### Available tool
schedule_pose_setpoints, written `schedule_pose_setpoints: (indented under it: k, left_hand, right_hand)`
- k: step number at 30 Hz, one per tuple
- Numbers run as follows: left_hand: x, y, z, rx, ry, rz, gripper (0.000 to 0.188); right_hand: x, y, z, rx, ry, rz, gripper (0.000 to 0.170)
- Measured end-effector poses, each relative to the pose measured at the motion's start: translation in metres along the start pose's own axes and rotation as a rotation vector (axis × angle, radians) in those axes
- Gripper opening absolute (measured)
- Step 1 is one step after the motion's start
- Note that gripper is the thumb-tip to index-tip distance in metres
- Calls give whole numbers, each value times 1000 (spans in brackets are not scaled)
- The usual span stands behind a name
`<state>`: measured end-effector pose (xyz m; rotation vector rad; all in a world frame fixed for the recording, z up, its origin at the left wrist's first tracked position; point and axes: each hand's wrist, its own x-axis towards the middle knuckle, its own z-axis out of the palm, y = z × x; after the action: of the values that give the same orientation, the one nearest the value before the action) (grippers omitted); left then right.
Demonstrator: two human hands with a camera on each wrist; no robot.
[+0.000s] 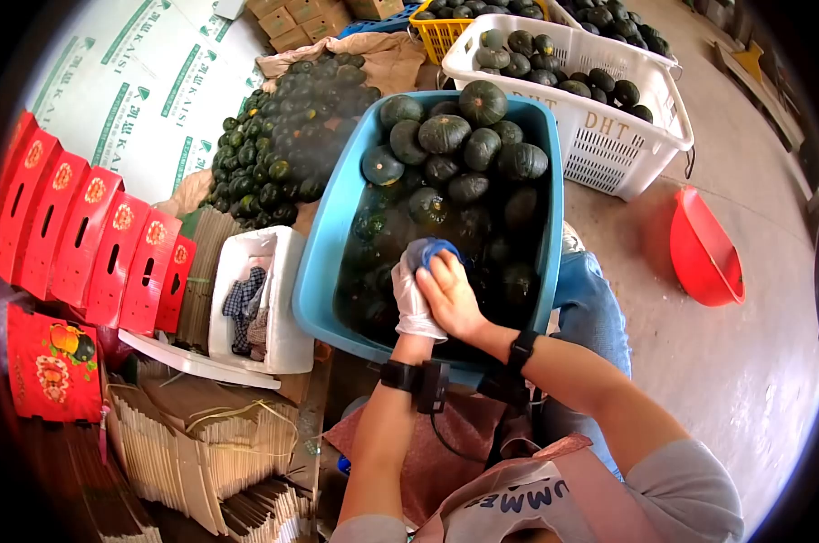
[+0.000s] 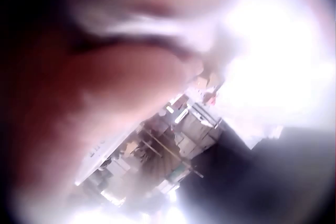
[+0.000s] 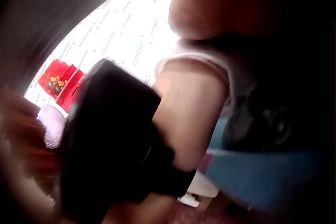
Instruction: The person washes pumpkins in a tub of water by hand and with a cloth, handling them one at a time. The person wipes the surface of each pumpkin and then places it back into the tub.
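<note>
Over the near part of a blue tub [image 1: 316, 262], both hands meet around a blue cloth [image 1: 435, 251]. My left hand [image 1: 416, 303], in a white glove, grips the cloth from the left side. From the right, my bare right hand [image 1: 453, 294] holds the same cloth, its fingers bent over it. Whatever lies inside the cloth is hidden by the hands. Dark green squashes [image 1: 445, 134] pile up at the tub's far end, and more sit in dark water nearer the hands. In the right wrist view the left forearm [image 3: 190, 111] crosses close by, glove cuff above it.
White crates [image 1: 608, 136] of squashes stand behind right, a red basin [image 1: 706, 249] on the floor. At left are a squash heap [image 1: 273, 154], red cartons [image 1: 88, 240], a foam box [image 1: 287, 317] with cloths and flattened cardboard [image 1: 201, 443]. The left wrist view is blurred.
</note>
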<state>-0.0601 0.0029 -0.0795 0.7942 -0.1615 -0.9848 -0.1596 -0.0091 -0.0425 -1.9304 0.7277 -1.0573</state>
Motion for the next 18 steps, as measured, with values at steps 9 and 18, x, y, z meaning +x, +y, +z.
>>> schedule_pose_setpoints:
  k: [9,18]
  left_hand:
    - [-51,22,48,-226,-37,152,32]
    - [-29,36,62,1202,137,869,49]
  right_hand:
    - [54,-12,-25,1235,-126,1104,45]
    - [23,-41,-24,991,18,772,54]
